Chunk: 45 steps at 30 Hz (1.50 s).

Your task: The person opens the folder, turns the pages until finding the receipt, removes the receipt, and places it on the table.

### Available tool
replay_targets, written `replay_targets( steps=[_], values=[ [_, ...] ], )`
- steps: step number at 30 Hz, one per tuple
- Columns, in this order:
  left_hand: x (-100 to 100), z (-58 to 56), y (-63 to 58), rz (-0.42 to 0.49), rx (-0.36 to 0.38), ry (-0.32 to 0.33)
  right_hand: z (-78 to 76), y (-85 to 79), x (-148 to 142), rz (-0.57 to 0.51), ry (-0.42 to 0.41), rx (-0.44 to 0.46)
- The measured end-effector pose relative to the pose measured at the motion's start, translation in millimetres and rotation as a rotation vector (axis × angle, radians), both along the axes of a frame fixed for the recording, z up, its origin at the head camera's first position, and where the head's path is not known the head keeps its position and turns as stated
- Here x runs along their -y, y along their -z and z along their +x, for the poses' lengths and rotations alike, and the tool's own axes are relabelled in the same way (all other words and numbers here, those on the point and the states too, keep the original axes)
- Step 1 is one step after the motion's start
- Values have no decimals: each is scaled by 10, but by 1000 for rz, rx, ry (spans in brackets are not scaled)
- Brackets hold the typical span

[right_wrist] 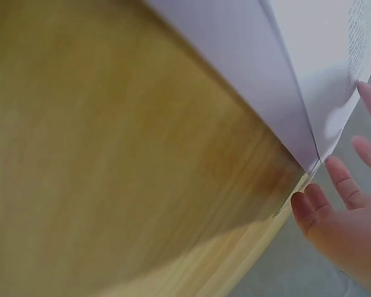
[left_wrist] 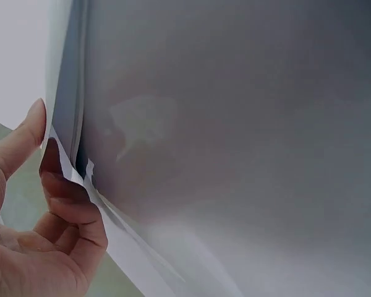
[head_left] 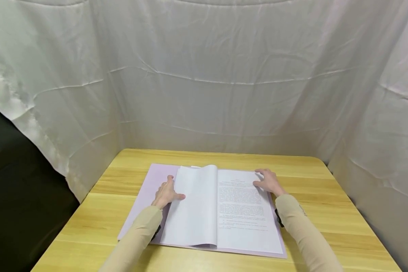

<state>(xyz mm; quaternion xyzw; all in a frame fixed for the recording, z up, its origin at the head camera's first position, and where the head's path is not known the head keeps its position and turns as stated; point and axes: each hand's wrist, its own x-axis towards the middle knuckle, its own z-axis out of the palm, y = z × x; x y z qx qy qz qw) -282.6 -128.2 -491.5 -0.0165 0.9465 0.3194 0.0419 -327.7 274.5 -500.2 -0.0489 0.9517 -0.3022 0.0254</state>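
Observation:
A pale purple folder [head_left: 136, 211] lies spread on the table with white sheets inside it. The turned sheet [head_left: 193, 207] bulges over on the left, its visible face blank. To the right, a printed page [head_left: 241, 211] lies face up with lines of text. My left hand [head_left: 166, 193] pinches the left edge of the turned sheet; in the left wrist view the thumb [left_wrist: 32, 133] is on one side and curled fingers on the other. At the printed page's upper right corner is my right hand [head_left: 269, 182], fingers spread and loosely bent, holding nothing.
The wooden table [head_left: 326, 211] extends beyond the folder on every side. Pale grey cloth [head_left: 224, 102] hangs behind and along both sides. Dark material [head_left: 17, 189] shows at the left.

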Motion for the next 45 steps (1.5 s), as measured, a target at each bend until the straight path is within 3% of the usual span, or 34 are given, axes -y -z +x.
replay_targets(
  steps=[13,30,45],
  values=[
    [13,-9,-4,-24,11,-8,-44,-28,-23,-45,68,15],
    [27,5,8,4,49,0,-137,-20,-31,-115,221,-126],
    [20,-2,10,-10,30,-2,-174,31,-65,-39,156,-195]
  ],
)
